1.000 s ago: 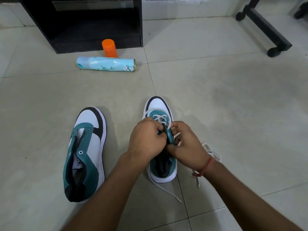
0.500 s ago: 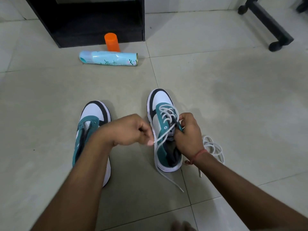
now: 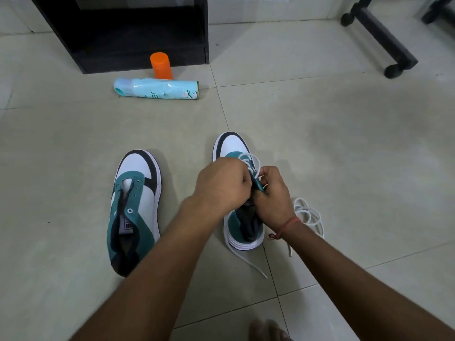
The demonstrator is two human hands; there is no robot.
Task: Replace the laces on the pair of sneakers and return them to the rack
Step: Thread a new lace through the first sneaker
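Two teal, white and black sneakers stand on the tiled floor. The left sneaker (image 3: 134,207) has bare eyelets and no lace. The right sneaker (image 3: 232,148) is partly laced with a white lace (image 3: 248,159) near its toe. My left hand (image 3: 221,185) is curled over the sneaker's tongue area, gripping the lace there. My right hand (image 3: 273,195) grips the sneaker's teal eyelet flap from the right. A loose lace end (image 3: 248,260) trails on the floor behind the heel. A second white lace (image 3: 309,216) lies coiled right of my right wrist.
A light blue spray can (image 3: 157,88) lies on its side ahead, with an orange cap (image 3: 161,65) standing behind it. A black rack (image 3: 138,33) stands at the back. A black wheeled furniture leg (image 3: 384,40) is at the back right. My toes (image 3: 267,329) show at the bottom.
My left hand, which had pulled the lace out to the left half a second ago, has come back onto the right sneaker beside my right hand.
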